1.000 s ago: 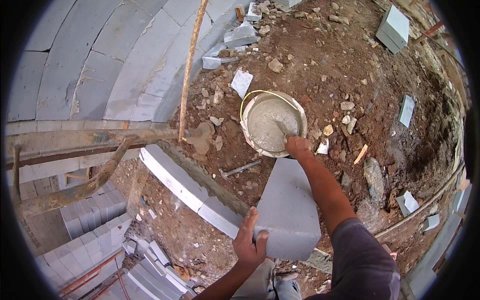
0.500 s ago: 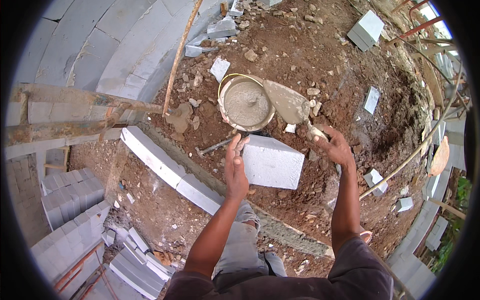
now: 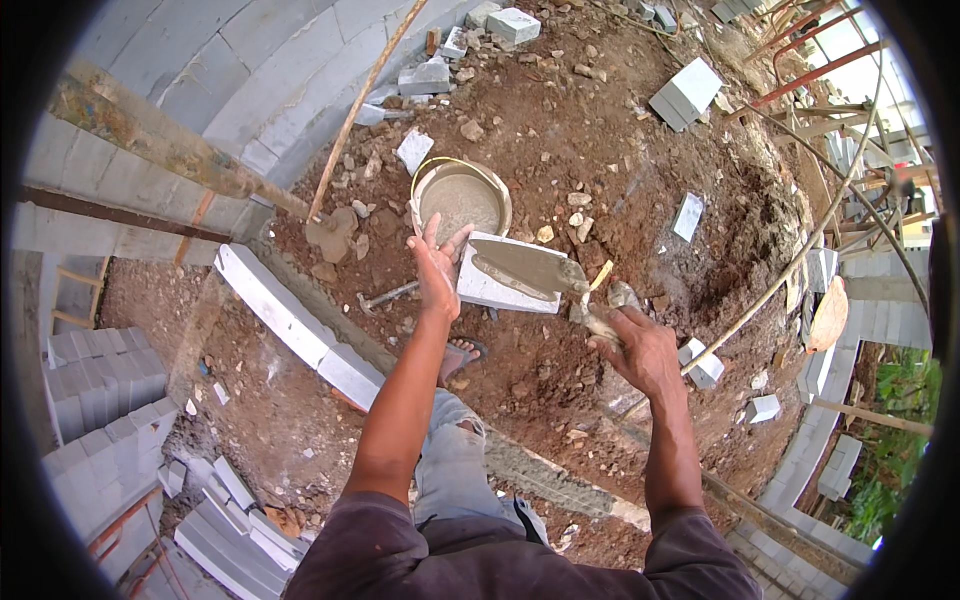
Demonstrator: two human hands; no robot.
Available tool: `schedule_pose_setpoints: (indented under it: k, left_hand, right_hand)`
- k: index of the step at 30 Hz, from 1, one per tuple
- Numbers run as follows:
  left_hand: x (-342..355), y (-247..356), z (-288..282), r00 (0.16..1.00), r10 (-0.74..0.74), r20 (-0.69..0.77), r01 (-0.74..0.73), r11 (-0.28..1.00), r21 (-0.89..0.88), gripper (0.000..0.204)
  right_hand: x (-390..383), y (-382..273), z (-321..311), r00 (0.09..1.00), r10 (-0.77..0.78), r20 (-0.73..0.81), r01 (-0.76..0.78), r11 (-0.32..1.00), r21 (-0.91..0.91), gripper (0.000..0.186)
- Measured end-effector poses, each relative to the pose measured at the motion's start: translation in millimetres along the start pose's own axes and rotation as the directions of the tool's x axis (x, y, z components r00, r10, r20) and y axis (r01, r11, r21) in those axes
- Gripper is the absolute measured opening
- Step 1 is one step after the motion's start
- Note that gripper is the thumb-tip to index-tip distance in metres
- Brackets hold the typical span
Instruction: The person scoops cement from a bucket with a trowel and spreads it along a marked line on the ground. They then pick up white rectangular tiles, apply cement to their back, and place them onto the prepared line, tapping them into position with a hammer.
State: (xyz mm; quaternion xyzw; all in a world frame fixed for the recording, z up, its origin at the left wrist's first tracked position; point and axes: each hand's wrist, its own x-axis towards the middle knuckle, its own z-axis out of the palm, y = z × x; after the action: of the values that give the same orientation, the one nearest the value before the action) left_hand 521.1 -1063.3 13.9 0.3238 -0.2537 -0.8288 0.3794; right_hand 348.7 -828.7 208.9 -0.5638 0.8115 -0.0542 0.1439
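Observation:
My right hand (image 3: 640,350) grips the handle of a mortar-smeared trowel (image 3: 540,268). The blade lies over the top of a pale grey building block (image 3: 482,288), with wet mortar on it, and hides part of that face. At the block's left end is my left hand (image 3: 437,270), its fingers spread and its thumb side by the far corner; whether it bears any weight is unclear. Just beyond the block stands a round bucket (image 3: 505,192) of grey mortar, partly covered by hand and block. A hammer (image 3: 388,295) lies on the dirt left of the block.
A low course of white blocks (image 3: 280,312) curves along a mortar strip on my left. Stacked blocks (image 3: 110,370) stand farther left, by a tall block wall (image 3: 250,80). A leaning pole (image 3: 365,105), rubble and loose blocks (image 3: 686,95) lie around; a long bamboo pole (image 3: 770,290) crosses the right.
The trowel has come from beside the bucket to over the block, blade swung level. My right hand has moved lower and left; my left hand's fingers have spread. The whole view has shifted.

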Motion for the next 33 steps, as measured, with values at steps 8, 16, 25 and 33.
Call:
schedule_pose_setpoints:
  k: [8,16,25,33]
  left_hand:
    - [4.8,-2.9,0.9,0.999,-0.030,0.017,0.030,1.000,0.004,0.099]
    - [2.4,-0.1,-14.3,0.987,0.150,0.047,-0.157,0.960,0.230,0.107]
    - [-4.4,79.1,25.7,0.665,-0.367,0.650,-0.746,-0.290,0.599,0.126]
    - [-9.8,76.5,2.8,0.607,-0.487,0.628,-0.782,-0.226,0.580,0.116]
  right_hand:
    - [13.2,23.5,24.9,0.996,-0.031,-0.079,0.024,0.995,-0.093,0.048]
    - [10.3,18.3,24.7,0.997,0.056,-0.050,-0.059,0.997,-0.058,0.047]
    - [84.8,71.4,73.0,0.934,0.352,0.064,-0.355,0.887,0.296,0.048]
    - [248.0,113.6,260.0,0.923,0.153,0.353,-0.190,0.979,0.073,0.045]
